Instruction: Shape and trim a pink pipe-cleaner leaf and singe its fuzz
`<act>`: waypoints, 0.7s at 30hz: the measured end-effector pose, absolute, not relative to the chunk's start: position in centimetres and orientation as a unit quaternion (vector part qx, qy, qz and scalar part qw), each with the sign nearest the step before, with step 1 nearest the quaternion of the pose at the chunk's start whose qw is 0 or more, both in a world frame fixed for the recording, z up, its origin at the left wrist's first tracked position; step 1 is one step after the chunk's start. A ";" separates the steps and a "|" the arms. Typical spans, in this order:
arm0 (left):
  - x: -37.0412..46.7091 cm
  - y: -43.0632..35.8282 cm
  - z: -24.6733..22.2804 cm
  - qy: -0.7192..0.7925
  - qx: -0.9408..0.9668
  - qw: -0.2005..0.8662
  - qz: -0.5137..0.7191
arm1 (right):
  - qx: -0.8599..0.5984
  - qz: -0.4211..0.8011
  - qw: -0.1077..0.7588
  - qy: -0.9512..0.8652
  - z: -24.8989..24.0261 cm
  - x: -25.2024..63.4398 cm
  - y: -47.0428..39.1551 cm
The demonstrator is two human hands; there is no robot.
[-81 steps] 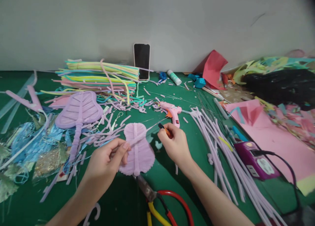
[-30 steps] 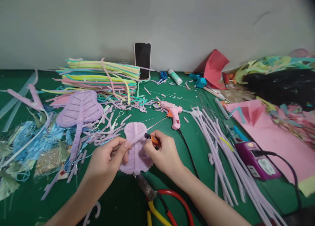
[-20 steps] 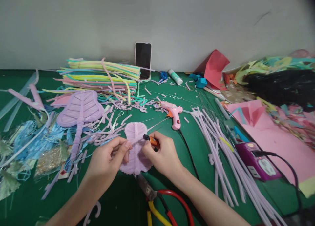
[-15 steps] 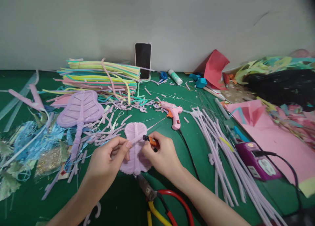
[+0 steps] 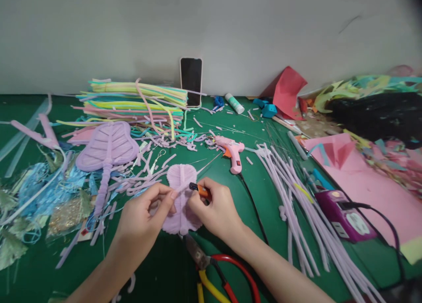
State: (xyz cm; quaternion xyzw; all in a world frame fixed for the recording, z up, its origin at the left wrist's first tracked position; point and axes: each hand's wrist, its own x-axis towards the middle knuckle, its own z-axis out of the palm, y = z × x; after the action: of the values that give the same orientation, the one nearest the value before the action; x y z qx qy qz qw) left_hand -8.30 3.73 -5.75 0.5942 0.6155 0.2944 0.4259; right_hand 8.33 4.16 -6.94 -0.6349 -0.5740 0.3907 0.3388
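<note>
Thumb and fingers of my left hand are closed on a lilac pipe cleaner, whose free end points right. My right hand grips a small orange tool with a black head, which looks like a lighter. Its black head is close to the pipe cleaner's end; whether they touch I cannot tell. Behind and below both hands lies a ribbed lilac pipe-cleaner leaf with a central rib, partly hidden by my fingers. Pliers with red and yellow handles lie just below the leaf.
A pink glue gun lies beyond my right hand, its black cord trailing forward. Loose lilac pipe cleaners and a purple box are right. A finished lilac leaf lies left; a phone leans on the wall.
My right hand has shifted slightly left with the orange tool, bringing its black head a little further along the pipe cleaner. My left hand is almost still.
</note>
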 end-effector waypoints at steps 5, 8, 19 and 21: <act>-8.6 4.0 -5.6 0.602 0.544 0.491 0.319 | -0.618 0.379 0.316 -0.613 -6.5 9.4 4.2; -8.5 4.1 -5.1 0.576 0.473 0.570 0.345 | -0.627 0.356 0.308 -0.621 -6.6 10.1 4.3; -8.0 3.3 -3.7 0.475 0.243 0.779 0.330 | -0.615 0.481 0.388 -0.489 -7.6 10.3 4.8; -7.8 3.3 -3.8 0.459 0.214 0.794 0.337 | -0.552 0.585 0.404 -0.436 -7.2 10.1 4.6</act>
State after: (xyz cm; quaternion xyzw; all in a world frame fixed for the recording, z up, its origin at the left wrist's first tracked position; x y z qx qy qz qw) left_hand -7.76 3.30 -3.82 0.2138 0.4589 0.3373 0.7937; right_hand 10.07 4.60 -7.24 -0.5523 -0.4362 0.5846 0.4037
